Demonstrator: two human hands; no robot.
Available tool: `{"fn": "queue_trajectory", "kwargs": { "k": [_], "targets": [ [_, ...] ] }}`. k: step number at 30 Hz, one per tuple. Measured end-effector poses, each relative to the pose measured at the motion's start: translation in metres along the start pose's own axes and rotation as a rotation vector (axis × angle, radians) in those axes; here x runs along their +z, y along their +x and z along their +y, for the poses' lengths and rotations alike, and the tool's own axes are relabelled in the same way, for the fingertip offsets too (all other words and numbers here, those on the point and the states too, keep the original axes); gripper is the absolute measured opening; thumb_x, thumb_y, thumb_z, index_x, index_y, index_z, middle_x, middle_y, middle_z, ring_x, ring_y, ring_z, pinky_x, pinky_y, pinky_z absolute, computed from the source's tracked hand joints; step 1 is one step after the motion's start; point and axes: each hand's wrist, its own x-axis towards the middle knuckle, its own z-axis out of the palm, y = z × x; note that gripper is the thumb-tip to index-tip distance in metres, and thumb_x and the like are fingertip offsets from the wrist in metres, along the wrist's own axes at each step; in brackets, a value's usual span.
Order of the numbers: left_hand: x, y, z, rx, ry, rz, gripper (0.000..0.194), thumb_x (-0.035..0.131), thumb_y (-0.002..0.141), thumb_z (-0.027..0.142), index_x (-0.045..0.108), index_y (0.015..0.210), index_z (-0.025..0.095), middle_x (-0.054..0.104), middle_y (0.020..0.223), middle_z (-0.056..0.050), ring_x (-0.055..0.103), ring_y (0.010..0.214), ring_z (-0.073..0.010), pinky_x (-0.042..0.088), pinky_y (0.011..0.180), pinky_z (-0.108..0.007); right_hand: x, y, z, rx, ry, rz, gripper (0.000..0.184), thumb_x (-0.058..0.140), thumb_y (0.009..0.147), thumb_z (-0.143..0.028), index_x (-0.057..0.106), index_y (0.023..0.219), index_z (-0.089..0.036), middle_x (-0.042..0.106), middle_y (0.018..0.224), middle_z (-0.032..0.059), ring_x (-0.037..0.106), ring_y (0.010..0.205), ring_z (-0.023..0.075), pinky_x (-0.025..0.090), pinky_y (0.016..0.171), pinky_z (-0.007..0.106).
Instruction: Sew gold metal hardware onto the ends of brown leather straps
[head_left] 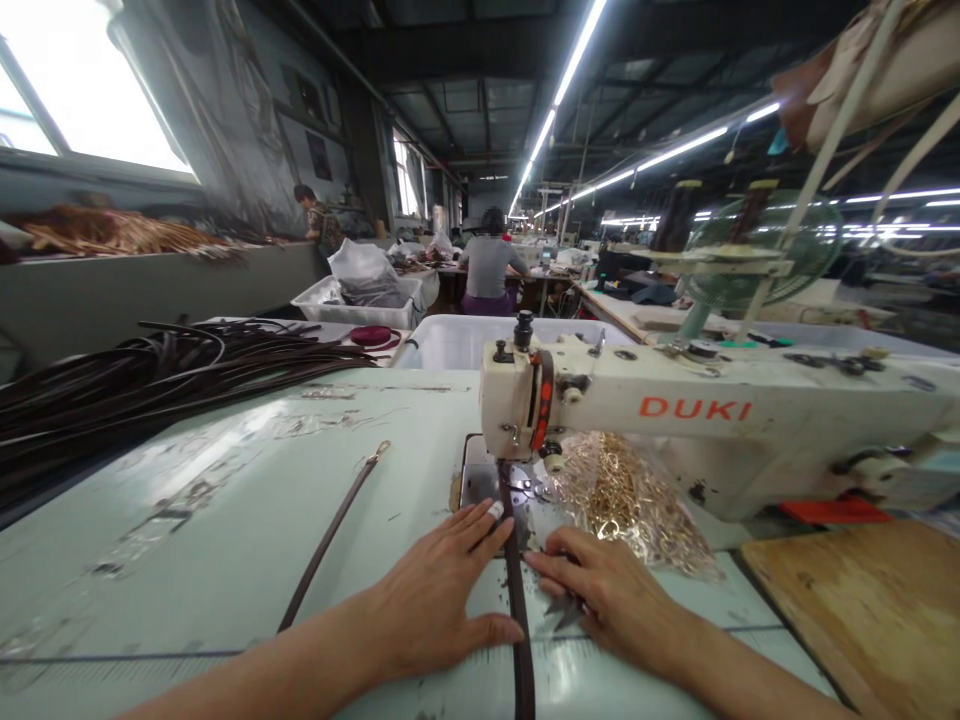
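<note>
dark strap point(519, 610) runs from sewing machine point(720, 445) toward near edge of worktop point(225, 540); left hand point(446, 575) touches it, fingers extended; right hand point(615, 588) curls fingers around a pointed tool point(564, 612).

I see the left hand point(446, 580) touching a dark strap point(515, 585) running toward the near edge of the table point(225, 560); the right hand point(604, 590) holds a pointed tool point(564, 611).

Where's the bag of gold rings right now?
Head view, right of centre: the bag of gold rings lies on the table under the sewing machine's arm, beyond the right hand.
</note>
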Motion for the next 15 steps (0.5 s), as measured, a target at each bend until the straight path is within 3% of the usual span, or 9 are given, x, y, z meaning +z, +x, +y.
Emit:
{"fn": "queue_trajectory", "kwargs": {
  "k": [15],
  "targets": [
    [0.0012,-0.0030,0.0008,0.014,0.000,0.012,0.083,0.041,0.081,0.072,0.025,0.146,0.021,0.022,0.151,-0.012,0.021,0.139,-0.0283,0.025,0.112,-0.044,0.0025,-0.0014,0.0007,-0.001,-0.013,0.025,0.033,0.044,0.093,-0.022,0.052,0.125,-0.027,0.056,0.101,0.0044,0.056,0.085,0.0151,0.042,0.068,0.025]
  ]
}}
